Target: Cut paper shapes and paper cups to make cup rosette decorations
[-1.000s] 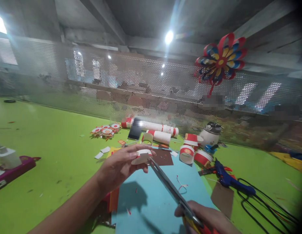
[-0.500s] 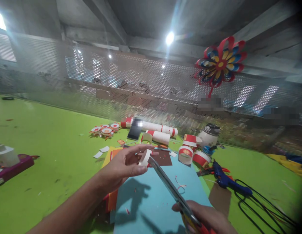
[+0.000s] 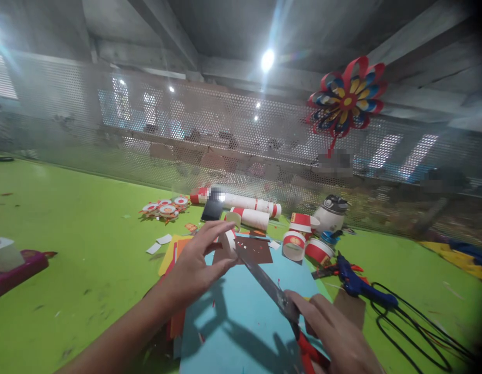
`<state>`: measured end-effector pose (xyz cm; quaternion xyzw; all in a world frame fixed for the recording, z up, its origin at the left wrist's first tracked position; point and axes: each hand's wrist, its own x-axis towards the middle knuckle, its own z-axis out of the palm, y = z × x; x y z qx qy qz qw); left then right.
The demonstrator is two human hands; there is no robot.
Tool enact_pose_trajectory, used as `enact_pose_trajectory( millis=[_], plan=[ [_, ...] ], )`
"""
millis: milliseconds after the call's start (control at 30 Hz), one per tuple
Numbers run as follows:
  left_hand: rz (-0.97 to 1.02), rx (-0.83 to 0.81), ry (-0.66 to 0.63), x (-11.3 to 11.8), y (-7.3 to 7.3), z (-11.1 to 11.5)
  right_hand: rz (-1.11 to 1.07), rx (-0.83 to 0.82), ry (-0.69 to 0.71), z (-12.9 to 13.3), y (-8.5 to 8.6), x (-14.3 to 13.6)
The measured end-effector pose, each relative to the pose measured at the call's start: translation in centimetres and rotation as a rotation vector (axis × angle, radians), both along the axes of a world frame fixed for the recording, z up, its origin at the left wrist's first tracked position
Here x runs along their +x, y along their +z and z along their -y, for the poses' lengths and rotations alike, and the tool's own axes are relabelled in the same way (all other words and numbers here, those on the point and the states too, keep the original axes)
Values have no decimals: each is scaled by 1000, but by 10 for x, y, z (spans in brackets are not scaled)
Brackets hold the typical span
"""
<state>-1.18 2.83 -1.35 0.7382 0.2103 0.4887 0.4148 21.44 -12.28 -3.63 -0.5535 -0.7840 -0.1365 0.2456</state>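
My left hand (image 3: 204,257) holds a small white paper cup piece (image 3: 227,243) between thumb and fingers, above the light blue paper (image 3: 256,306). My right hand (image 3: 329,330) is closed round the red handles of large scissors (image 3: 270,285). Their blades point up and left, and the tip touches or nearly touches the cup piece. Part of the piece is hidden behind my left fingers. Small red and white scraps lie on the blue paper.
Behind are a phone (image 3: 213,206), stacked paper cups (image 3: 251,218), red-white cup rings (image 3: 294,245) and round paper pieces (image 3: 166,210). On the right lie a blue glue gun (image 3: 356,283) and black cable; a purple power strip (image 3: 21,272) is at left.
My right hand has moved up and turned, showing more of the red handles. The cup piece has tilted in my left hand, and the view has shifted slightly.
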Motion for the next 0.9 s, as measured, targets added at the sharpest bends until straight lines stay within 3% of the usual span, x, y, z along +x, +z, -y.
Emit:
enact_pose_trajectory(
  millis=[100,367,667,900],
  plan=[
    [-41,183,138,2,-4,-1,82,72,-31,-1,0,0],
    [-104,378,331,9,-13,1,110,11,-40,-1,-7,-7],
    [-153,420,331,7,-25,-3,101,-40,-54,0,-11,-12],
    [-198,569,410,3,-22,-2,149,-20,-45,0,-12,-11]
  ],
)
